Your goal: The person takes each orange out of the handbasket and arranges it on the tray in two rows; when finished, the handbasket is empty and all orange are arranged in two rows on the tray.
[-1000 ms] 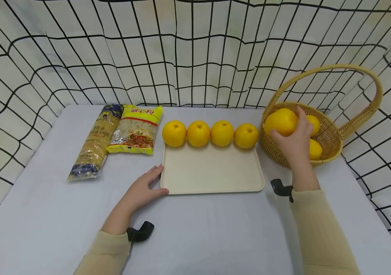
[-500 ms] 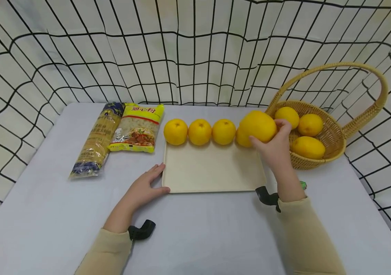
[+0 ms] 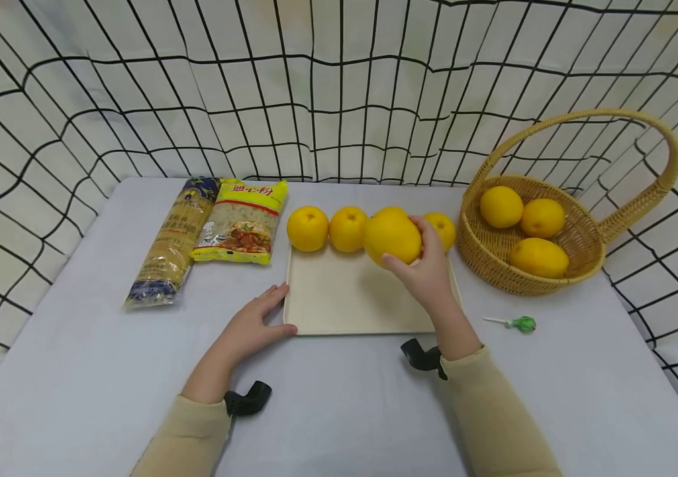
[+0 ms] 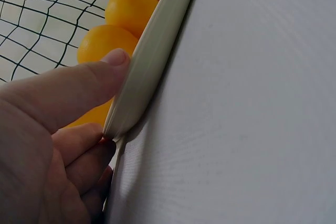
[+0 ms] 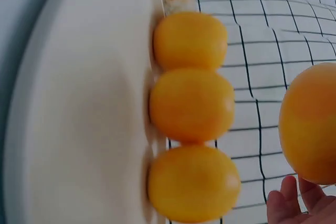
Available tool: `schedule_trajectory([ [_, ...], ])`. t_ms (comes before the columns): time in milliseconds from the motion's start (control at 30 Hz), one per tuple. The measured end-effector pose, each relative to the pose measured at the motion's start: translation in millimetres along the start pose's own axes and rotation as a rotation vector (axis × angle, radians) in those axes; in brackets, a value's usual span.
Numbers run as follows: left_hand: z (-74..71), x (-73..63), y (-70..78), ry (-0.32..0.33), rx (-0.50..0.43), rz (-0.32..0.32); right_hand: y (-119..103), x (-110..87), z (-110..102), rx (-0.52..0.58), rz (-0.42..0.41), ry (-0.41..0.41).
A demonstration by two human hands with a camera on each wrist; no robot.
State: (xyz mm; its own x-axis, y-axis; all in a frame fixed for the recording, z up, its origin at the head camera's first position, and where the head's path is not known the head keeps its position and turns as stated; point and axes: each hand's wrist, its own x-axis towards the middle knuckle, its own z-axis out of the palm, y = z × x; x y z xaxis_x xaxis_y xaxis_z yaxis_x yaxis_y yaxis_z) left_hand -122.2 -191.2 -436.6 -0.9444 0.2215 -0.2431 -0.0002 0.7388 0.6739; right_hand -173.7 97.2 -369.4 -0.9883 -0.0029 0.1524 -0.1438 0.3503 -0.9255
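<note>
My right hand (image 3: 430, 273) grips a yellow lemon (image 3: 394, 238) above the back part of a cream tray (image 3: 339, 301). In the right wrist view, the held lemon (image 5: 311, 124) is at the right edge, above the fingertips (image 5: 287, 192). A row of lemons (image 3: 307, 228) lies along the tray's far side, and the held one partly covers one of them in the head view. My left hand (image 3: 252, 331) rests at the tray's near left corner, with the thumb on the front edge and the fingers along the left side.
A wicker basket (image 3: 496, 268) with a tall handle holds several lemons at the right. A green lollipop (image 3: 520, 324) lies in front of it. At the back left are a pack of noodles (image 3: 166, 245) and a pasta bag (image 3: 240, 222). Black netting (image 3: 339, 86) encloses the table.
My right hand has lifted a lemon out of the basket and carried it left over the tray. The lollipop has come into view. My left hand has stayed at the tray's corner.
</note>
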Motion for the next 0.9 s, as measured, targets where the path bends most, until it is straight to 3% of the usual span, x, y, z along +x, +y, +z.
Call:
schedule_trajectory([
  [233,1.0,0.8,-1.5,0.009,-0.006,0.008,-2,-4.4,24,0.117,0.121,-0.058],
  [467,1.7,1.4,-2.4,0.014,0.010,0.008,2,-5.4,44,0.185,0.093,-0.150],
  [733,1.1,-0.1,-0.2,0.012,0.006,-0.002,8,-9.6,70,0.007,0.004,-0.252],
  [900,0.1,-1.0,0.4,0.012,0.008,-0.008,9,-10.3,86,0.009,-0.005,-0.259],
])
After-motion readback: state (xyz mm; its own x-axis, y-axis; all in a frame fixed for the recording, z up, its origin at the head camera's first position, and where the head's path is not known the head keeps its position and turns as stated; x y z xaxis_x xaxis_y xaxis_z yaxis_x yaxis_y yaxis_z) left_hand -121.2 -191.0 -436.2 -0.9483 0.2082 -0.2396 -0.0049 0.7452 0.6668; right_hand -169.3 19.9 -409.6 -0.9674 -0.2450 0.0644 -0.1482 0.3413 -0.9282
